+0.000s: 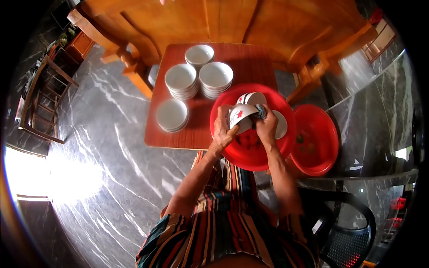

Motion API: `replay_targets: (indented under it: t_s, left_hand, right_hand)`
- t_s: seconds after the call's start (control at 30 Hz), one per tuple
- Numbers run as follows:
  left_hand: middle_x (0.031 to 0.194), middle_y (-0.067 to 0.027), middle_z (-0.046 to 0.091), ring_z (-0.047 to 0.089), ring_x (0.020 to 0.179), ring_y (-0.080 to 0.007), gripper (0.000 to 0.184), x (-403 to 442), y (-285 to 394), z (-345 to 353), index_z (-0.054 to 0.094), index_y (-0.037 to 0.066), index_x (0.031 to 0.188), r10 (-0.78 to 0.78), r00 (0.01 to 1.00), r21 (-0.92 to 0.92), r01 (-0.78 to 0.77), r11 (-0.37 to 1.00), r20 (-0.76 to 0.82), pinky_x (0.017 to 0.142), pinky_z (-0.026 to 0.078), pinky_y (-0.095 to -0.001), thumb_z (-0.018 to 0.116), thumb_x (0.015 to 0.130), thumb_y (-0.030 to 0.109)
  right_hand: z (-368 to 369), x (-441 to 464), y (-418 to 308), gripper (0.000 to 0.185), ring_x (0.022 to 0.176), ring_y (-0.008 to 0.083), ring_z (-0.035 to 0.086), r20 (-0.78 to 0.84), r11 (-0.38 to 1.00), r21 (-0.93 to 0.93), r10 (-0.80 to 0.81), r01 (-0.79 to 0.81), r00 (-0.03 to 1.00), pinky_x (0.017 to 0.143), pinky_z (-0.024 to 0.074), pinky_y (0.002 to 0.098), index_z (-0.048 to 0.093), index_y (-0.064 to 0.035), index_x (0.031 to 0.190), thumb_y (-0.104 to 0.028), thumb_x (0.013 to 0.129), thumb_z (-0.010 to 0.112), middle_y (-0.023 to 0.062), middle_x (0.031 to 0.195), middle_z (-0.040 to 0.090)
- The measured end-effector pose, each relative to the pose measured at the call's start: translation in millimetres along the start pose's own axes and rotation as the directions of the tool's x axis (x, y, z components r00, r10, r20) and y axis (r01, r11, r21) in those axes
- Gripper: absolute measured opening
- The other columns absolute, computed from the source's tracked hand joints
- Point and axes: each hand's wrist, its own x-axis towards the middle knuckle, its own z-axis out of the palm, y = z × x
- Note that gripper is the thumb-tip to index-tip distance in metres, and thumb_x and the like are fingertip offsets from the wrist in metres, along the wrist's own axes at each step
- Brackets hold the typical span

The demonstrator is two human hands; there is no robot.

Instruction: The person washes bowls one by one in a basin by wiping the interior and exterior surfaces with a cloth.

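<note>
My left hand [222,129] grips the rim of a white bowl [242,114] with a red flower pattern, tilted above a red basin [229,152]. In my right hand [267,123] is a bunched dark cloth [260,111], pressed against the bowl's right side. Inside the basin, a bowl with dark and red markings [256,98] lies behind the held one. Another white bowl [280,125] rests at the basin's right, partly hidden by my right hand.
Stacks of white bowls [180,77] stand on the reddish wooden table [156,139], left of the basin. A second red basin [328,152] sits lower at the right. A wooden bench [232,20] backs the table. A black chair [353,241] is behind me at the right.
</note>
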Motion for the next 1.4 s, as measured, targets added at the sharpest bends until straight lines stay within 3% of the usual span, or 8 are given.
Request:
replay_targets:
  t_s: [0.1,0.4,0.53,0.67,0.8,1.03,1.27,1.4]
  left_hand:
    - [0.097,-0.0208,0.055,0.057,0.088,-0.0349,0.055,2.2,10.2,2.0,0.041,0.001,0.114,-0.165,0.985,0.035,0.164,0.986,0.045,0.080,0.045,-0.0389,0.060,0.064,0.013]
    - [0.099,-0.0224,0.057,0.057,0.095,-0.0387,0.049,1.5,12.9,2.7,0.045,0.001,0.114,-0.143,0.979,0.168,0.118,0.979,0.143,0.085,0.045,-0.0399,0.055,0.067,0.005]
    - [0.100,-0.0222,0.057,0.058,0.095,-0.0376,0.049,-2.7,8.0,3.3,0.043,0.001,0.117,-0.199,0.972,0.081,0.190,0.978,0.122,0.085,0.045,-0.0389,0.058,0.072,0.013]
    - [0.104,-0.0213,0.056,0.058,0.096,-0.0331,0.056,-6.4,-5.2,6.1,0.041,-0.001,0.120,-0.080,0.996,-0.092,0.083,0.992,0.039,0.085,0.045,-0.0374,0.057,0.082,0.037]
    - [0.107,-0.0209,0.056,0.056,0.099,-0.0298,0.059,-5.7,-0.7,5.3,0.039,-0.001,0.122,-0.133,0.991,-0.212,0.135,0.968,0.023,0.087,0.044,-0.0371,0.058,0.082,0.037]
    - [0.107,-0.0202,0.052,0.052,0.102,-0.0283,0.059,-5.5,-1.4,5.8,0.037,-0.004,0.123,-0.033,0.993,-0.151,0.015,0.988,-0.118,0.091,0.041,-0.0368,0.057,0.083,0.034]
    - [0.105,-0.0184,0.053,0.053,0.096,-0.0272,0.046,0.5,21.8,-1.6,0.043,-0.001,0.118,-0.042,0.977,-0.016,0.040,0.999,-0.208,0.087,0.042,-0.0372,0.052,0.082,0.026]
    - [0.104,-0.0184,0.053,0.053,0.096,-0.0277,0.045,1.6,23.6,-5.5,0.043,0.000,0.118,-0.084,0.978,-0.047,0.076,0.996,-0.189,0.087,0.042,-0.0378,0.051,0.081,0.025]
  right_hand:
    - [-10.4,1.7,-39.8,0.036,0.087,0.0311,0.063,0.017,0.961,-0.131,-0.244,0.244,0.970,0.075,0.0495,0.0334,0.060,-0.0021,0.097,0.013,0.066,0.053,0.0137,0.090,0.063]
    - [-12.8,-1.6,-62.2,0.044,0.092,0.0300,0.061,0.182,0.649,-0.266,-0.692,0.712,0.699,0.078,0.0505,0.0361,0.060,-0.0052,0.100,0.013,0.060,0.060,0.0120,0.099,0.062]
    - [-8.3,2.2,-59.9,0.043,0.090,0.0302,0.062,0.122,0.776,-0.153,-0.599,0.611,0.791,0.078,0.0497,0.0354,0.059,-0.0042,0.100,0.012,0.061,0.060,0.0128,0.098,0.063]
    - [-6.2,2.4,-38.5,0.041,0.089,0.0319,0.062,0.073,0.944,-0.116,-0.302,0.309,0.951,0.077,0.0485,0.0339,0.058,-0.0028,0.101,0.012,0.063,0.054,0.0157,0.091,0.063]
    - [-5.1,1.9,-32.4,0.036,0.079,0.0336,0.063,0.031,0.973,-0.170,-0.155,0.158,0.987,0.072,0.0489,0.0345,0.057,-0.0022,0.099,0.009,0.065,0.052,0.0166,0.083,0.063]
    - [14.0,1.4,36.5,0.020,0.071,0.0160,0.062,0.161,0.994,0.108,0.007,-0.025,0.987,0.064,0.0494,0.0272,0.062,-0.0014,0.095,0.002,0.075,0.059,0.0064,0.079,0.065]
    - [15.6,-7.4,36.1,0.020,0.063,0.0145,0.061,0.519,0.664,0.368,0.435,-0.651,0.736,0.046,0.0481,0.0239,0.063,0.0005,0.096,-0.004,0.077,0.064,0.0072,0.083,0.065]
    - [10.5,-12.0,3.2,0.021,0.065,0.0155,0.062,0.595,0.481,0.545,0.356,-0.687,0.721,0.052,0.0499,0.0253,0.063,0.0011,0.097,-0.001,0.076,0.064,0.0072,0.085,0.065]
